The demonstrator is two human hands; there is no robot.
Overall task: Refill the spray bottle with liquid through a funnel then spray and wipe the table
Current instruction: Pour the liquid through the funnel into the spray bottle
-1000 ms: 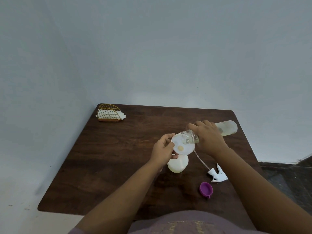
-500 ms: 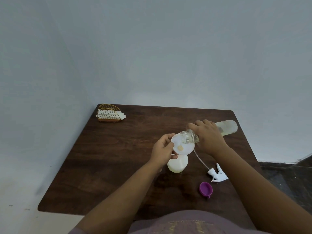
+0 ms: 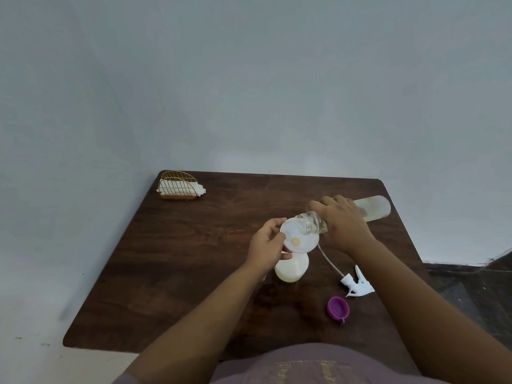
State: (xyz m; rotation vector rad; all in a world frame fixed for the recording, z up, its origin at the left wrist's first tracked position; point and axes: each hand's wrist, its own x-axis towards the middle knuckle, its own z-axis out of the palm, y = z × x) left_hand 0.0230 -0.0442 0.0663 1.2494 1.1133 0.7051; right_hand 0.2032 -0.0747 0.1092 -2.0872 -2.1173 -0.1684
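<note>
A white funnel (image 3: 300,241) sits in the mouth of the white spray bottle (image 3: 292,268), which stands near the middle of the dark wooden table (image 3: 194,259). My left hand (image 3: 267,248) grips the funnel's rim at its left side. My right hand (image 3: 342,223) grips a clear refill bottle (image 3: 372,207), tipped almost level, its open mouth over the funnel's right edge. Pale yellowish liquid lies in the refill bottle's far end. The white spray head (image 3: 357,284) with its thin tube lies on the table to the right.
A purple cap (image 3: 338,307) lies near the front right of the table. A gold wire napkin holder (image 3: 180,187) with white napkins stands at the far left corner. Pale walls stand behind and to the left; dark floor shows at the right.
</note>
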